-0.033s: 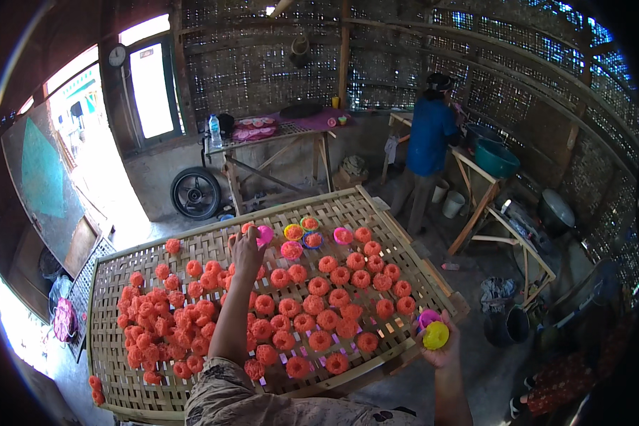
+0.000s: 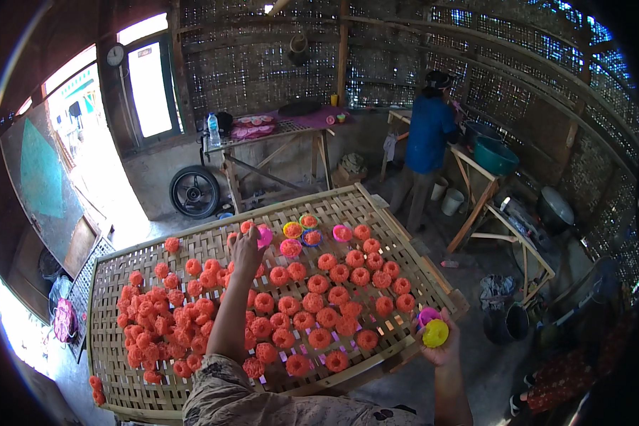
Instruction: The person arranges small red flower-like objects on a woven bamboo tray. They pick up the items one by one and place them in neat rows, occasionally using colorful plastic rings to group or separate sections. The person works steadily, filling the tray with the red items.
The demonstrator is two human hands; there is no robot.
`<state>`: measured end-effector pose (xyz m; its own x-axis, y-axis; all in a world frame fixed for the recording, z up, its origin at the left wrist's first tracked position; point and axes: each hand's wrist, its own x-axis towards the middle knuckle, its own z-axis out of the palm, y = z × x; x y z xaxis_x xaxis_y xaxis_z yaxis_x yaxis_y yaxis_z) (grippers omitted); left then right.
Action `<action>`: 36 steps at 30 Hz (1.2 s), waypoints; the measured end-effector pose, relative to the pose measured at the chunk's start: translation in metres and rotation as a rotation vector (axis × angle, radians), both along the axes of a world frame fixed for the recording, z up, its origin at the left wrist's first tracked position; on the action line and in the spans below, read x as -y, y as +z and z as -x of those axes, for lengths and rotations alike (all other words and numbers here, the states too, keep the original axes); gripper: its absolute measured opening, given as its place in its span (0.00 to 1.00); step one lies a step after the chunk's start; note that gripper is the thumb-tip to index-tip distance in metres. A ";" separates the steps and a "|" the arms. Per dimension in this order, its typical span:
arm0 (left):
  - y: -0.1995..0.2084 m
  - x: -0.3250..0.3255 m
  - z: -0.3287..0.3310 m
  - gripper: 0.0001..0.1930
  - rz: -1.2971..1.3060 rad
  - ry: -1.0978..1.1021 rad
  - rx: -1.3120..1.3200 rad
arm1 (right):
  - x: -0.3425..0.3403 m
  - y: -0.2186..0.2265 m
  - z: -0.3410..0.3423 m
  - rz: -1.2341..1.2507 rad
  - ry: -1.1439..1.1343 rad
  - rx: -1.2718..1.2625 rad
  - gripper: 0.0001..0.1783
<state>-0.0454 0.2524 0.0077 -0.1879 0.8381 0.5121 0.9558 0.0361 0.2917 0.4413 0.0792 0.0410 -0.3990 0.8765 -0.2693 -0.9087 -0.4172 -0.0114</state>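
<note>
Orange rings (image 2: 319, 340) are lying across the woven tray (image 2: 110, 284), crowding together at its left. Over its far part, the left hand (image 2: 245, 252) is grasping a pink cup (image 2: 264, 237) near some filled cups (image 2: 290, 248). By the tray's right edge, the right hand (image 2: 444, 344) is holding a yellow cup (image 2: 435, 334) and another pink one (image 2: 427, 316).

The woven rack (image 2: 373, 213) is open at its far right corner. Heaped orange rings (image 2: 165, 326) block its left middle; room beneath the left forearm (image 2: 228, 323) is hard to judge.
</note>
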 end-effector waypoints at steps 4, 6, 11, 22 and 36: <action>-0.007 0.008 0.006 0.19 -0.146 -0.054 -0.001 | 0.009 0.003 0.002 0.008 0.033 -0.037 0.29; -0.008 0.007 0.013 0.19 -0.069 -0.071 -0.028 | 0.005 -0.004 0.002 -0.026 -0.009 0.007 0.30; 0.041 0.018 -0.020 0.23 -0.312 -0.156 0.226 | 0.002 0.001 0.012 -0.050 -0.023 0.062 0.32; 0.078 0.135 -0.203 0.26 0.158 -1.242 0.346 | -0.008 -0.005 0.090 -0.189 0.324 0.255 0.33; 0.015 -0.041 -0.060 0.30 0.082 -0.726 0.139 | 0.107 0.084 -0.067 -0.471 -0.548 0.302 0.35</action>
<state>0.0146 0.2937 0.0231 0.3694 0.8104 0.4548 0.7017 -0.5641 0.4351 0.5078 -0.0281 0.1252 0.1553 0.9761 0.1519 -0.9131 0.2005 -0.3551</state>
